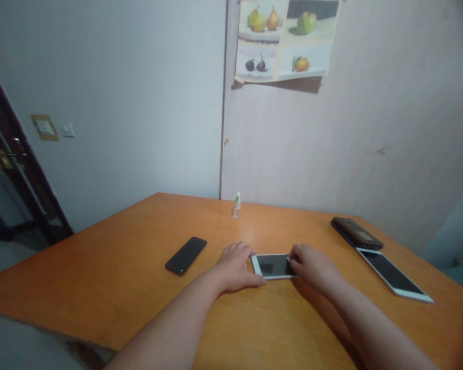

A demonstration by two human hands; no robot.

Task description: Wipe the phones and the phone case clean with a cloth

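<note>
One phone [272, 265] lies between the fingers: left hand [235, 268] clamped across its end, likely for steadiness; right hand [315, 266] bunched together.

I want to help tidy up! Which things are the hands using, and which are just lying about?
In use, it seems:
middle white device, between left hand and right hand

Just lying about:
black phone
small bottle
white device at the right
dark brown flat thing

Orange-brown table [81, 272]; pale wall [139, 103] behind table; fruit-picture poster [283, 42] above table's far edge; dark door [30, 187], wall switch [44, 127] beyond table's left side.
</note>
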